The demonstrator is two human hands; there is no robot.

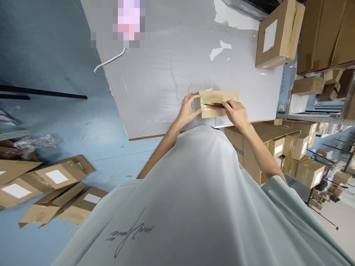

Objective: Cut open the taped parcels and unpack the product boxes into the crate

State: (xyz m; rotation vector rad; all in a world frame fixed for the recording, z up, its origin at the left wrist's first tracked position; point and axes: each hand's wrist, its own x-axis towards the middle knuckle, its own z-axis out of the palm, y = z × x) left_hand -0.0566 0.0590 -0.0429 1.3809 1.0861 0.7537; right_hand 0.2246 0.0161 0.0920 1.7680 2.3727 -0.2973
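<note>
A small cardboard box (208,112) with clear tape over it lies near the front edge of the table. My left hand (188,109) grips the box's left end, thumb and fingers curved round it from both sides. In my right hand (237,112) is a red and black utility knife (217,105), its handle pinched between thumb and fingers. The knife's tip points left across the taped top of the box. Whether the blade touches the tape I cannot tell.
The grey tabletop (149,88) carries torn white scraps (219,51) and a white cable (111,59) beside a blurred-out object. A larger carton (277,37) stands at the back right. Shelving with boxes is on the right; opened cartons (61,177) lie on the blue floor at left.
</note>
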